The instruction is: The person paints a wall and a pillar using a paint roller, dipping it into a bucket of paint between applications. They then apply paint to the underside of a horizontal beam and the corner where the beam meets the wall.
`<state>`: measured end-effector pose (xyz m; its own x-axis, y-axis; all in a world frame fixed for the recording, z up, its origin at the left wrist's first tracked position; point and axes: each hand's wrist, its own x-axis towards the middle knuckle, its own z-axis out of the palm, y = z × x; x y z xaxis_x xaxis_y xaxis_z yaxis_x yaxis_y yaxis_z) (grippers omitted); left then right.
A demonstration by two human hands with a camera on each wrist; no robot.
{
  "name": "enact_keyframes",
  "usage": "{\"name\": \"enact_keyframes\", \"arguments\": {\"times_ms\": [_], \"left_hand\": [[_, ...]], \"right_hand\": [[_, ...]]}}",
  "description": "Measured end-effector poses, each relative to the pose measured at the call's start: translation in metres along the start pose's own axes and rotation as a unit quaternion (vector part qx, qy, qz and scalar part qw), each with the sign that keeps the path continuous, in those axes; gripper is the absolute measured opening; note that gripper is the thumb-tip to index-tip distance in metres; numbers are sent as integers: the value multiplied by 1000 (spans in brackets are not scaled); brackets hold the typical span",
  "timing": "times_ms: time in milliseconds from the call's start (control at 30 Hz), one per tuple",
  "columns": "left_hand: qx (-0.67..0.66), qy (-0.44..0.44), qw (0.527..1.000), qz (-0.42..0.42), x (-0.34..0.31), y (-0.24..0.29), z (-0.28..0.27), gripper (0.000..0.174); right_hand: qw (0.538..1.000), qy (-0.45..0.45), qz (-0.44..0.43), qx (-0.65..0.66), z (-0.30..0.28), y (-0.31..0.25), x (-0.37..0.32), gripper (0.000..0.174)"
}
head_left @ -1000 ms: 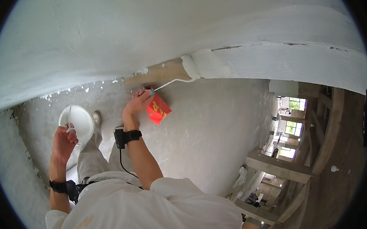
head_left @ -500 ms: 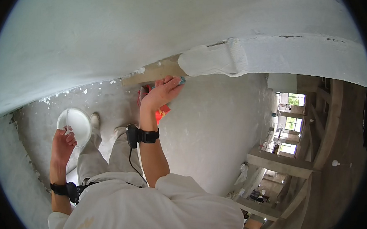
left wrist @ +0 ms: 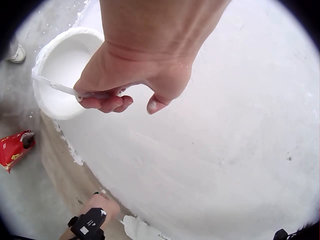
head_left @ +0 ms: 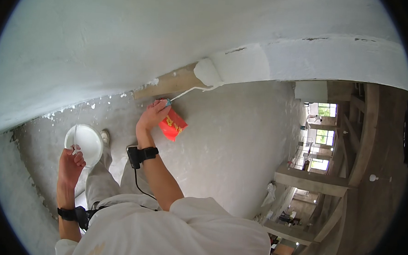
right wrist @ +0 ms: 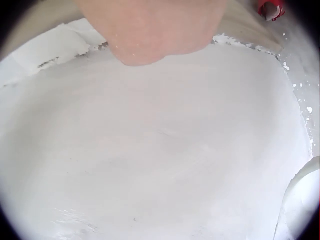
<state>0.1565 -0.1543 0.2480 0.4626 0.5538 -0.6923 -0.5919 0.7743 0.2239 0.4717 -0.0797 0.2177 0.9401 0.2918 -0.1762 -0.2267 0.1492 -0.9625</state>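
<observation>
The white wall (head_left: 125,40) is the largest surface, spanning the head view ahead of both hands. The grey concrete floor (head_left: 226,142) extends below and beyond the right fingers. A tan strip (head_left: 167,84) runs along the wall's lower edge, just beyond the right fingertips, and meets a white-coated band (head_left: 246,65) farther to their right. The white bucket (head_left: 90,144) is just beside the left fingers, its opening facing up. The red bag with yellow markings (head_left: 172,127) is on the floor, just beside the right fingers in the head view. The paint roller (head_left: 207,72) lies ahead and to the right of the right fingers, at the junction of tan strip and white-coated band; its white-smeared rod leads back to them.

The right hand (head_left: 152,115) grips the roller's blue handle (head_left: 168,102), fingers curled round it. Its wrist view appears to show only the back of the hand, fingers hidden. The left hand (left wrist: 132,72) holds the bucket's thin bail (left wrist: 57,87), fingers bent together round it, thumb apart from them.
</observation>
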Motion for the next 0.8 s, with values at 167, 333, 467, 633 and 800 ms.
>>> {"name": "enact_keyframes", "arguments": {"times_ms": [167, 333, 467, 633, 800], "left_hand": [[-1, 1, 1000, 2, -1, -3, -9, 16], [-3, -2, 1000, 3, 1, -3, -16, 16], [1, -16, 1000, 11, -6, -1, -18, 15], [18, -20, 999, 23, -12, 2, -24, 17], [18, -27, 999, 38, -8, 4, -24, 18]], "right_hand": [[998, -26, -49, 11, 26, -62, -2, 27], [995, -39, -84, 34, 44, -128, -4, 28], [990, -65, -122, 36, 50, -179, -7, 29], [984, -87, -141, 59, 54, -237, -13, 25], [990, -73, -105, 51, 52, -248, -21, 23]]}}
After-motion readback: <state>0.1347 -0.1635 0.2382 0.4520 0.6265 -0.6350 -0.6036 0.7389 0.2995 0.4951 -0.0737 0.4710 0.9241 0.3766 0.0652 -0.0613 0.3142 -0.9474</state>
